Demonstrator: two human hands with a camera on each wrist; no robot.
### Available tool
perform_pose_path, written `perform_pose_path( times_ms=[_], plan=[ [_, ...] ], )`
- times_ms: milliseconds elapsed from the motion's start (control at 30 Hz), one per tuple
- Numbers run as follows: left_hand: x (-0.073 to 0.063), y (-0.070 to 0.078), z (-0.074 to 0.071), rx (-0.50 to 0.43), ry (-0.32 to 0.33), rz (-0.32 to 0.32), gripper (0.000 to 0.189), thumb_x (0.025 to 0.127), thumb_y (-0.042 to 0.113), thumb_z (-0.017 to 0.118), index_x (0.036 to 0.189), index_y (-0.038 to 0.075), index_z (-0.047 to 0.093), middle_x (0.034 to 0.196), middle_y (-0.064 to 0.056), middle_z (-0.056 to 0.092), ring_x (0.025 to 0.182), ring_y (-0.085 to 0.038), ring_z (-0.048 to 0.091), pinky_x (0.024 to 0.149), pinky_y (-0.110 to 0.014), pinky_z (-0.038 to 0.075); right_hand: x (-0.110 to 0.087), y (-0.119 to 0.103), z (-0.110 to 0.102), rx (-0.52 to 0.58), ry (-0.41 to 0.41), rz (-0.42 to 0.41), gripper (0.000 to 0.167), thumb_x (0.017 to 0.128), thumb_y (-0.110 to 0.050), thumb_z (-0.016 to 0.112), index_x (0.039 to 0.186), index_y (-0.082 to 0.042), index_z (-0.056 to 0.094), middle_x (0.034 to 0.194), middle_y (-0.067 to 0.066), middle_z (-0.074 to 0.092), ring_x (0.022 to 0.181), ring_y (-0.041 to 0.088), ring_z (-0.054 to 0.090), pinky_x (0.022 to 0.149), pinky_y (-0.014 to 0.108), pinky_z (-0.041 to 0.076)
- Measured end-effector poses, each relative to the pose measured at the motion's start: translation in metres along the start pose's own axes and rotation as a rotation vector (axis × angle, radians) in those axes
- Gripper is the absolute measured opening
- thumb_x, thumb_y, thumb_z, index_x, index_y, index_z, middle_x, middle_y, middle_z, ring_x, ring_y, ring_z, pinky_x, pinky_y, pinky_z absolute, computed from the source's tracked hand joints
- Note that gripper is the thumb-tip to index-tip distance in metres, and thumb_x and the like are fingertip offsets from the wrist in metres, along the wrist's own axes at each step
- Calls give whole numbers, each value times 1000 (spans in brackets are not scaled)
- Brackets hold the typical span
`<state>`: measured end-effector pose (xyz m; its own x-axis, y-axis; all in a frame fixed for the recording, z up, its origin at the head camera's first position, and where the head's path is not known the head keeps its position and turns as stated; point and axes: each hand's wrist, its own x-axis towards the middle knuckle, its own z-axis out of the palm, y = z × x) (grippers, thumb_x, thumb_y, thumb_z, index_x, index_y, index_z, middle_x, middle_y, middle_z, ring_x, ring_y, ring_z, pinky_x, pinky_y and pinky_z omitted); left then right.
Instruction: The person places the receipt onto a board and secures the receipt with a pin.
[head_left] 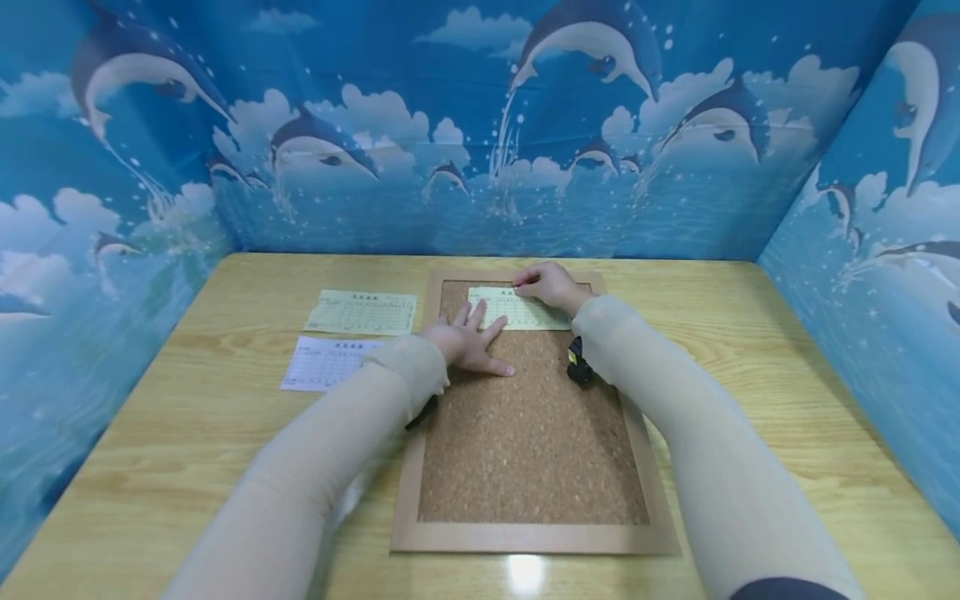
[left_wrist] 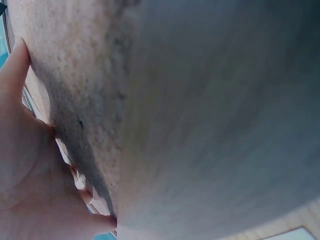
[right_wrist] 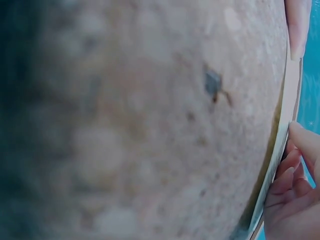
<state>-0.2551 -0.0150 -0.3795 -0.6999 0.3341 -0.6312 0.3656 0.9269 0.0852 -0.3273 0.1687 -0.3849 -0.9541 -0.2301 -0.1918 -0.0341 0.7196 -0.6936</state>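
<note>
A framed corkboard (head_left: 525, 450) lies on the table with a pale green printed slip (head_left: 534, 315) across its upper end. My left hand (head_left: 467, 343) is spread over the board's left side, fingertips on the slip's left part and thumb pointing right across the cork. In the left wrist view its palm (left_wrist: 35, 155) arches over the cork. My right hand (head_left: 553, 286) pinches a small red push pin (head_left: 516, 287) at the slip's top edge. Seen from the right wrist, that hand (right_wrist: 295, 205) bends at the slip's edge, the pin hidden.
Left of the board lie another green slip (head_left: 363, 312) and, nearer, a white slip (head_left: 327, 363), partly covered by my left sleeve. The board has a raised light-brown frame (head_left: 532, 537). Dolphin-print curtains (head_left: 420, 192) stand behind and beside the wooden table (head_left: 187, 433).
</note>
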Motion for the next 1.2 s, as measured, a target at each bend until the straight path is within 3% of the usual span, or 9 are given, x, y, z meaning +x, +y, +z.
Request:
perform_pose_path(
  times_ms=[467, 867, 1200],
  plan=[
    [0, 0, 0, 4, 2, 7, 98, 71, 85, 33, 144, 41, -16, 149, -3, -32, 135, -26, -26, 109, -55, 0, -2, -2, 0, 40, 5, 36, 24, 90, -22, 63, 110, -7, 68, 115, 11, 60, 100, 25, 54, 86, 39, 44],
    [4, -3, -1, 5, 6, -2, 103, 66, 88, 33, 144, 41, -16, 149, -3, -32, 136, -26, -26, 108, -55, -1, 0, -3, 2, 58, 11, 18, 21, 90, -20, 63, 105, -6, 69, 111, 10, 61, 98, 24, 55, 85, 38, 44],
    [3, -2, 0, -3, -9, 2, 104, 64, 89, 32, 143, 42, -16, 148, -2, -33, 135, -25, -26, 109, -54, 0, -3, 3, 0, 127, -36, 36, 27, 92, -22, 61, 116, -9, 66, 122, 10, 57, 107, 24, 53, 89, 40, 43]
  ],
)
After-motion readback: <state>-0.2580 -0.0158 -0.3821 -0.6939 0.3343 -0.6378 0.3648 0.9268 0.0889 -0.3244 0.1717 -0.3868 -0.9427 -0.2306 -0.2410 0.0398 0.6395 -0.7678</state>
